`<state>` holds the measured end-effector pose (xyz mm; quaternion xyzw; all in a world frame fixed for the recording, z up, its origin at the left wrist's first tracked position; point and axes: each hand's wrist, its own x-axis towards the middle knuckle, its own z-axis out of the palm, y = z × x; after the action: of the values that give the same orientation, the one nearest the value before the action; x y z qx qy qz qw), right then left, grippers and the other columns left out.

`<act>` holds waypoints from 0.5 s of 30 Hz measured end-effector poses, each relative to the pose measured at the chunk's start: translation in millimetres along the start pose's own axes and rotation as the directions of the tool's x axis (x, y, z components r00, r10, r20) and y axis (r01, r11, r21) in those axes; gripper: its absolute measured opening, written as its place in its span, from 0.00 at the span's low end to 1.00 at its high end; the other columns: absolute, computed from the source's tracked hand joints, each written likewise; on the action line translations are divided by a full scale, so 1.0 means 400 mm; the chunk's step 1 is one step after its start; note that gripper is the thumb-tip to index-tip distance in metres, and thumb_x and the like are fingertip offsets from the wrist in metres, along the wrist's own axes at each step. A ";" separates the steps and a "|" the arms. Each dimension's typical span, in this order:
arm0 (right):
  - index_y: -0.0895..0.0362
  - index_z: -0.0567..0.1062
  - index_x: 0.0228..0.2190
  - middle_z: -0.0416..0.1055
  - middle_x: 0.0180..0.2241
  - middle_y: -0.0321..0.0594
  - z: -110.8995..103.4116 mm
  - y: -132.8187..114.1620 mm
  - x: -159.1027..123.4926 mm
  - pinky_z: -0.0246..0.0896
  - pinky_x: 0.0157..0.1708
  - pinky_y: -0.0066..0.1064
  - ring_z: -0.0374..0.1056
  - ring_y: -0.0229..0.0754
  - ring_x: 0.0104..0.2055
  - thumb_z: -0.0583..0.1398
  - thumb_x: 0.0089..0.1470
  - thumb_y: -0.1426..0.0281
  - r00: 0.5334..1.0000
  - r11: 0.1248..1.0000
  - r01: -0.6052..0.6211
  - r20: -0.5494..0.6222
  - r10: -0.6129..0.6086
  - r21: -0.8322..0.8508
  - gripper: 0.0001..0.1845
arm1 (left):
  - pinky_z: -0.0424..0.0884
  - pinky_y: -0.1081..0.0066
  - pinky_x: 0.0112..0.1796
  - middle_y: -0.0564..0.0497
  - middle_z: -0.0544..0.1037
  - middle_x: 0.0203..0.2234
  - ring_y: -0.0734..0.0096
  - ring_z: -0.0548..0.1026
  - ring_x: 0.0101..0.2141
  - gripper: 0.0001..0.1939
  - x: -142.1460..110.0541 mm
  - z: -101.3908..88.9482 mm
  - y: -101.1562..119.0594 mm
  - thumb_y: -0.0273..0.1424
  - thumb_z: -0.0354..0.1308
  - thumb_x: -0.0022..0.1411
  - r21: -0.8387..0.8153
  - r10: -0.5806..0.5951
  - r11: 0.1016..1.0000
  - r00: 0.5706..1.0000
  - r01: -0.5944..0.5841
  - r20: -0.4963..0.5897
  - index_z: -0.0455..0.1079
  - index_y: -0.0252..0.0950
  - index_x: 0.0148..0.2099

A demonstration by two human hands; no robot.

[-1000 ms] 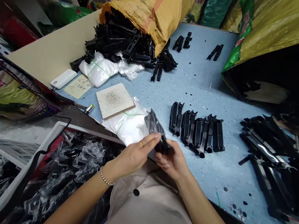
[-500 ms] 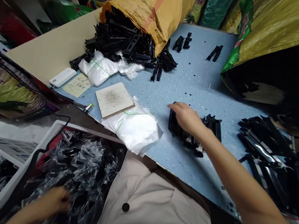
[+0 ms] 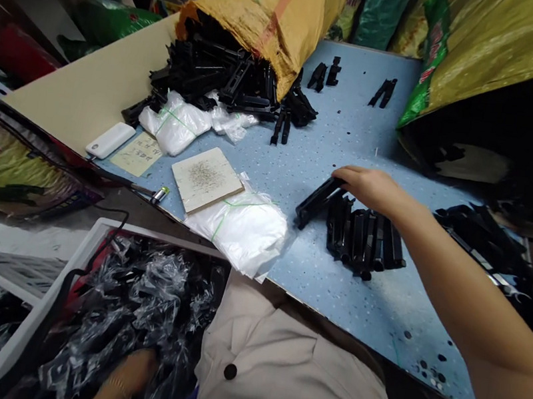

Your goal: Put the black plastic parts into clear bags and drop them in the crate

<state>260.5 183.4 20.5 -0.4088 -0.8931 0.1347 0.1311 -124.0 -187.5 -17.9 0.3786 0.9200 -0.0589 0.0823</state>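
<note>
Long black plastic part [image 3: 315, 203], just right of centre above the speckled blue table [image 3: 332, 294], tilts, seemingly because my right hand [image 3: 372, 188] pinches only its upper end, fingers closed. Lower left, my left hand [image 3: 132, 372] blurs among clear-wrapped black parts [image 3: 156, 286]; its grip I cannot tell.

1 head-worn camera, facing forward and down at blue tabletop [image 3: 331, 304] (near, from above).

Two filled crates [image 3: 31, 324], one square board [image 3: 206, 178], one note [image 3: 136, 155], one orange sack [image 3: 281, 9]
</note>
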 end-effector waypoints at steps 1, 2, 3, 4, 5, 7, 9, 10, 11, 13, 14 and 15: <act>0.57 0.75 0.46 0.70 0.48 0.44 -0.018 0.001 -0.019 0.60 0.45 0.33 0.68 0.43 0.43 0.56 0.55 0.70 1.000 1.000 -0.021 -0.017 0.021 -0.013 0.18 | 0.68 0.79 0.25 0.54 0.71 0.15 0.75 0.72 0.20 0.12 0.016 -0.007 0.029 0.31 0.51 0.55 -0.078 0.140 0.988 0.986 -0.133 0.095 0.68 0.37 0.21; 0.57 0.75 0.47 0.70 0.48 0.45 -0.032 -0.002 -0.038 0.61 0.45 0.34 0.68 0.44 0.44 0.56 0.55 0.68 0.998 0.999 -0.050 -0.029 0.050 -0.015 0.18 | 0.69 0.79 0.29 0.53 0.75 0.20 0.76 0.74 0.25 0.10 0.030 -0.015 0.071 0.32 0.53 0.55 -0.180 0.299 0.945 0.945 -0.274 0.135 0.70 0.37 0.25; 0.57 0.75 0.46 0.70 0.47 0.45 -0.041 -0.008 -0.057 0.62 0.45 0.35 0.68 0.44 0.44 0.56 0.55 0.65 0.995 0.995 -0.095 -0.037 0.095 0.012 0.18 | 0.70 0.79 0.34 0.52 0.77 0.26 0.76 0.75 0.29 0.09 0.042 -0.025 0.124 0.34 0.53 0.58 -0.284 0.457 0.865 0.884 -0.414 0.103 0.71 0.37 0.29; 0.57 0.75 0.45 0.71 0.44 0.45 -0.045 -0.020 -0.077 0.63 0.44 0.35 0.68 0.45 0.42 0.57 0.54 0.64 0.986 0.983 -0.159 -0.044 0.163 0.089 0.19 | 0.71 0.77 0.39 0.49 0.77 0.31 0.76 0.75 0.34 0.11 0.051 -0.034 0.186 0.35 0.50 0.60 -0.363 0.602 0.748 0.799 -0.555 0.019 0.71 0.37 0.34; 0.58 0.74 0.44 0.72 0.41 0.45 -0.043 -0.037 -0.097 0.64 0.42 0.35 0.69 0.44 0.40 0.59 0.53 0.62 0.969 0.947 -0.234 -0.029 0.246 0.219 0.19 | 0.70 0.74 0.42 0.46 0.76 0.35 0.74 0.74 0.38 0.14 0.056 -0.040 0.253 0.37 0.47 0.63 -0.409 0.705 0.612 0.701 -0.677 -0.107 0.71 0.36 0.38; 0.58 0.72 0.43 0.72 0.35 0.44 -0.024 -0.084 -0.140 0.66 0.36 0.34 0.70 0.43 0.36 0.61 0.50 0.59 0.912 0.744 -0.370 0.067 0.404 0.556 0.21 | 0.68 0.67 0.47 0.42 0.74 0.41 0.68 0.70 0.43 0.17 0.061 -0.043 0.383 0.41 0.49 0.62 -0.338 0.810 0.448 0.536 -0.828 -0.238 0.71 0.35 0.43; 0.57 0.69 0.45 0.72 0.35 0.42 0.008 -0.143 -0.185 0.68 0.34 0.33 0.71 0.42 0.35 0.64 0.48 0.59 0.875 0.412 -0.392 0.195 0.444 0.823 0.24 | 0.67 0.63 0.46 0.40 0.73 0.41 0.64 0.69 0.43 0.18 0.070 -0.034 0.481 0.43 0.51 0.60 -0.253 0.827 0.460 0.514 -0.851 -0.228 0.71 0.34 0.42; 0.56 0.68 0.46 0.71 0.36 0.41 0.025 -0.174 -0.208 0.69 0.34 0.33 0.71 0.41 0.34 0.65 0.47 0.60 0.872 0.272 -0.370 0.230 0.433 0.888 0.26 | 0.66 0.62 0.45 0.39 0.73 0.40 0.64 0.68 0.42 0.18 0.078 -0.029 0.512 0.42 0.50 0.61 -0.239 0.828 0.478 0.524 -0.845 -0.198 0.71 0.33 0.40; 0.56 0.69 0.45 0.71 0.37 0.42 0.043 -0.204 -0.230 0.69 0.34 0.32 0.71 0.40 0.34 0.66 0.47 0.61 0.873 0.163 -0.353 0.261 0.412 0.921 0.25 | 0.66 0.63 0.45 0.40 0.73 0.38 0.65 0.68 0.41 0.17 0.090 -0.025 0.530 0.40 0.49 0.62 -0.256 0.825 0.494 0.541 -0.831 -0.163 0.71 0.32 0.38; 0.58 0.71 0.42 0.71 0.37 0.43 0.076 -0.259 -0.268 0.69 0.32 0.29 0.71 0.37 0.31 0.67 0.46 0.64 0.863 0.003 -0.355 0.327 0.385 0.935 0.22 | 0.66 0.66 0.44 0.43 0.73 0.36 0.69 0.69 0.40 0.17 0.120 -0.026 0.537 0.37 0.46 0.64 -0.397 0.821 0.488 0.563 -0.777 -0.095 0.72 0.33 0.35; 0.59 0.71 0.40 0.71 0.37 0.43 0.092 -0.283 -0.282 0.69 0.31 0.28 0.70 0.36 0.30 0.68 0.46 0.65 0.852 -0.068 -0.364 0.362 0.379 0.929 0.20 | 0.66 0.68 0.43 0.45 0.74 0.35 0.71 0.70 0.39 0.16 0.137 -0.030 0.532 0.36 0.46 0.64 -0.511 0.813 0.471 0.578 -0.719 -0.064 0.72 0.33 0.36; 0.60 0.72 0.38 0.72 0.36 0.43 0.108 -0.304 -0.291 0.68 0.30 0.26 0.70 0.35 0.30 0.68 0.45 0.65 0.838 -0.135 -0.372 0.395 0.376 0.918 0.19 | 0.66 0.71 0.42 0.47 0.74 0.34 0.74 0.70 0.37 0.15 0.152 -0.037 0.523 0.37 0.49 0.63 -0.634 0.797 0.449 0.603 -0.629 -0.033 0.73 0.33 0.36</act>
<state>234.7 11.8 8.4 -0.4316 -0.3768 0.7483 0.3344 -20.3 4.6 -24.8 0.6752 0.6194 0.2177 0.3362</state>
